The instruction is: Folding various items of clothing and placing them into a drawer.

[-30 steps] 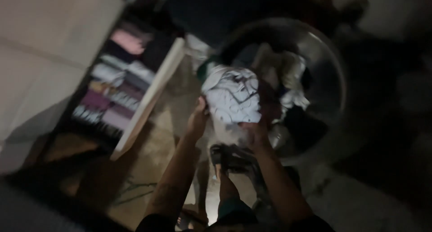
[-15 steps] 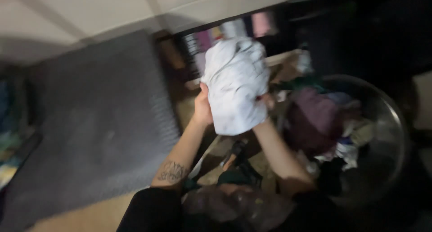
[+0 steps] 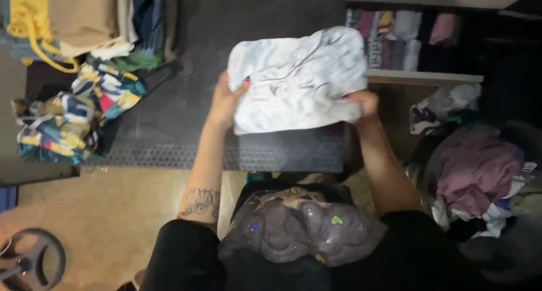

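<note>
I hold a crumpled white garment with black line drawing (image 3: pixel 299 79) up in front of me, over a dark grey mat (image 3: pixel 186 121). My left hand (image 3: pixel 226 99) grips its left edge. At the garment's right edge, my right hand (image 3: pixel 364 101) grips it too. The cloth is spread between both hands and hides most of my fingers.
A pile of clothes with a mauve garment (image 3: pixel 477 172) lies at the right. Folded clothes fill a dark drawer (image 3: pixel 395 39) behind the garment. Patterned and yellow fabrics (image 3: pixel 68 107) lie at the left, a small wheel (image 3: pixel 28 260) at the bottom left.
I lifted the white garment out of the round basin of clothes and turned left. It has gone from a bunched lump to a cloth spread between both hands.
</note>
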